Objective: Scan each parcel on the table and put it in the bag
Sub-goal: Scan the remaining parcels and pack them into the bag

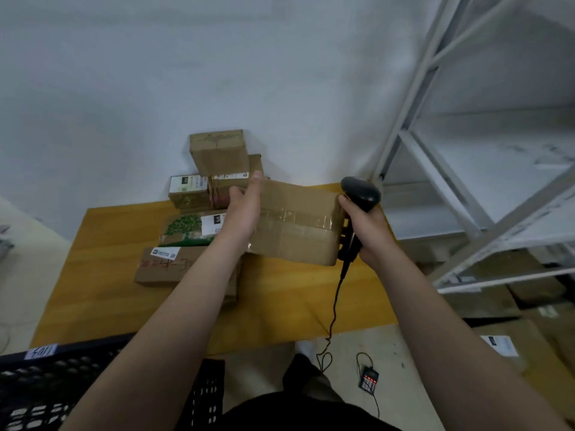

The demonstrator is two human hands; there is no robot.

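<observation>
My left hand (pixel 244 209) holds a taped brown cardboard parcel (pixel 298 222) by its left end, lifted above the wooden table (pixel 102 275). My right hand (pixel 364 228) grips a black corded barcode scanner (pixel 361 192) right at the parcel's right end. Several more cardboard parcels lie on the table behind and to the left: a flat one with red writing (pixel 161 265), one printed with a green tree (pixel 183 230), and a stack against the wall topped by a plain box (pixel 219 152). No bag can be made out.
A black plastic crate (pixel 37 390) sits at the lower left, below the table's front edge. White metal shelving (pixel 460 169) stands to the right, with flattened cartons (pixel 529 346) on the floor beneath. The scanner's cable trails down to a small black device (pixel 368 381) on the floor.
</observation>
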